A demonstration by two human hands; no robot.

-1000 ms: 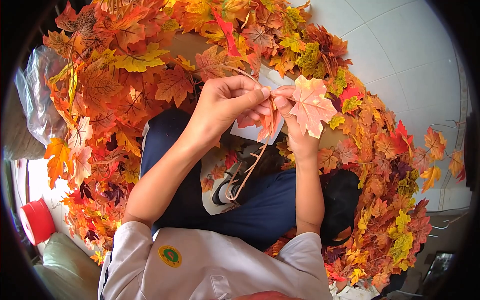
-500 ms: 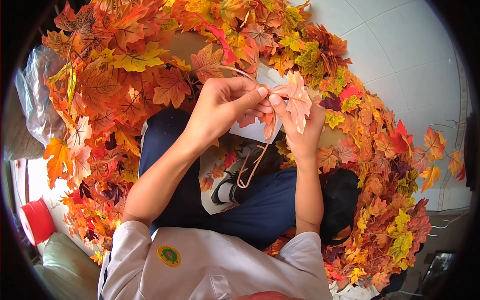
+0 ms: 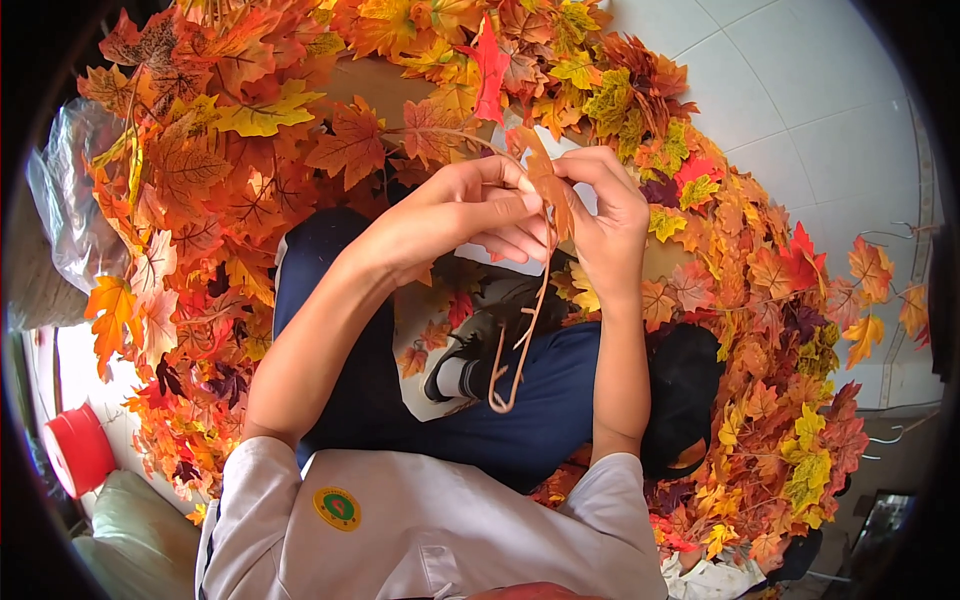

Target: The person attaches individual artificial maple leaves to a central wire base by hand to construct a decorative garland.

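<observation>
Between my hands is a thin brown artificial vine stem (image 3: 523, 350), whose bare, stubby-branched end hangs in a hook over my lap. My left hand (image 3: 465, 210) pinches the stem between thumb and forefinger, its other fingers loosely bent beneath. Right at that pinch an orange artificial maple leaf (image 3: 543, 178) stands nearly edge-on. My right hand (image 3: 610, 215) has thumb and forefinger closed at the leaf's right edge; the exact contact is partly hidden. Farther along, the stem runs up and left to more orange leaves (image 3: 430, 130), and a red leaf (image 3: 490, 70) rises beyond my hands.
Heaps of orange, red and yellow artificial leaves (image 3: 200, 180) surround my crossed legs. A white sheet (image 3: 560, 150) lies beyond my hands. To the left are a clear plastic bag (image 3: 80, 190) and a red spool (image 3: 77, 450). Tiled floor (image 3: 790, 90) shows at the upper right.
The pale pink leaf at my right hand no longer shows face-on; an orange leaf now stands at the pinch. My right fingers have risen, and the stem's hanging end has shifted right and down.
</observation>
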